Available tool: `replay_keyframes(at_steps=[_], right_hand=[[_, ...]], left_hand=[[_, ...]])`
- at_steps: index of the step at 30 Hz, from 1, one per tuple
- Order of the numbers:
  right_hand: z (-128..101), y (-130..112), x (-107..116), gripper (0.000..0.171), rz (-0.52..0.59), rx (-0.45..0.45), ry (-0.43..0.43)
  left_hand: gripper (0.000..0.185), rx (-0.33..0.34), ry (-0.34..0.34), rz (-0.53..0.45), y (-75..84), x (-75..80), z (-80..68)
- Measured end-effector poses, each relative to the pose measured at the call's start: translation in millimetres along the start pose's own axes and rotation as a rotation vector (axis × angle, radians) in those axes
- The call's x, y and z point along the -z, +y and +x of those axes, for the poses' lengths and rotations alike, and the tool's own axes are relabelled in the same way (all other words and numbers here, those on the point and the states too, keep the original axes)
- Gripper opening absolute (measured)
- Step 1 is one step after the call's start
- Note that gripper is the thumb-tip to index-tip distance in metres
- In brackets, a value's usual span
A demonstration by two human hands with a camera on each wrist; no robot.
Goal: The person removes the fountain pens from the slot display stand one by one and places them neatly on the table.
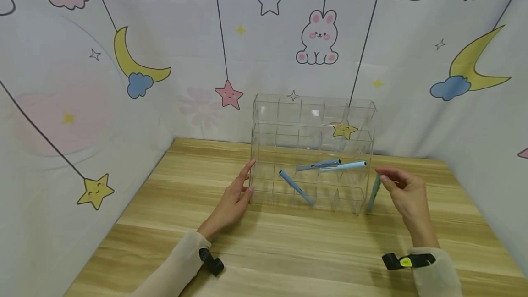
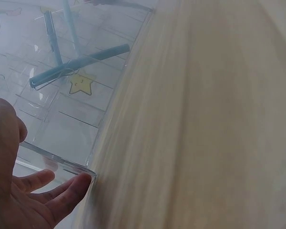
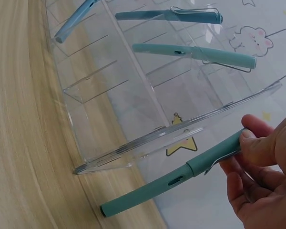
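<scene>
A clear acrylic rack with tiered compartments stands on the table. My left hand touches the rack's left side, its fingers fairly straight along the panel. To the right of the rack, my right hand pinches a green pen by its clip end between thumb and fingers. The pen slants down beside the rack's right panel, its other end near the tabletop. A blue pen lies slanted over the lower front compartments. Higher up, a grey-blue pen and a pale blue pen rest across the dividers, partly overlapping.
The wood-grain table spreads in front of the rack. Behind it hangs a white cloth printed with moons, stars and rabbits, which also encloses both sides. A black band with a camera sits on the right sleeve.
</scene>
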State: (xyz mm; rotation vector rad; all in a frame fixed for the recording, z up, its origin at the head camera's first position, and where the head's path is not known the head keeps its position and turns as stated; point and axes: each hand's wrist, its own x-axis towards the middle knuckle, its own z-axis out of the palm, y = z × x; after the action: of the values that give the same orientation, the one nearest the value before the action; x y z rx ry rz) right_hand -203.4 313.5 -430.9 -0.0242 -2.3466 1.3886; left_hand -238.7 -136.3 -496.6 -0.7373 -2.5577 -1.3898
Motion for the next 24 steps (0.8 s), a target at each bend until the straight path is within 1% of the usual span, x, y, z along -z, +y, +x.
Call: replay_keyframes(at_steps=[5, 13, 15, 18, 21, 24], right_hand=[[-1, 1, 2, 0.028, -0.02, 0.033, -0.001], [-2, 8, 3, 0.034, -0.064, -0.005, 0.025], [-2, 11, 3, 0.036, -0.051, -0.03, 0.02], [1, 18, 3, 0.04, -0.002, -0.083, -0.003], [4, 26, 0, 0.042, 0.039, -0.126, -0.035], [5, 33, -7, 0.043, 0.062, -0.148, -0.073]], left_hand=[[0.072, 0.003, -0.009, -0.002, 2.5, -0.8, 3.5], [0.072, -0.012, -0.009, 0.002, 5.4, -3.3, 9.3], [0.073, -0.016, -0.006, 0.001, 6.3, -4.1, 10.5], [0.074, -0.017, 0.001, -0.007, 7.1, -4.7, 9.5], [0.074, -0.006, 0.002, -0.006, 6.5, -4.0, 5.4], [0.075, 0.014, 0.012, 0.023, 4.4, -1.1, -0.8]])
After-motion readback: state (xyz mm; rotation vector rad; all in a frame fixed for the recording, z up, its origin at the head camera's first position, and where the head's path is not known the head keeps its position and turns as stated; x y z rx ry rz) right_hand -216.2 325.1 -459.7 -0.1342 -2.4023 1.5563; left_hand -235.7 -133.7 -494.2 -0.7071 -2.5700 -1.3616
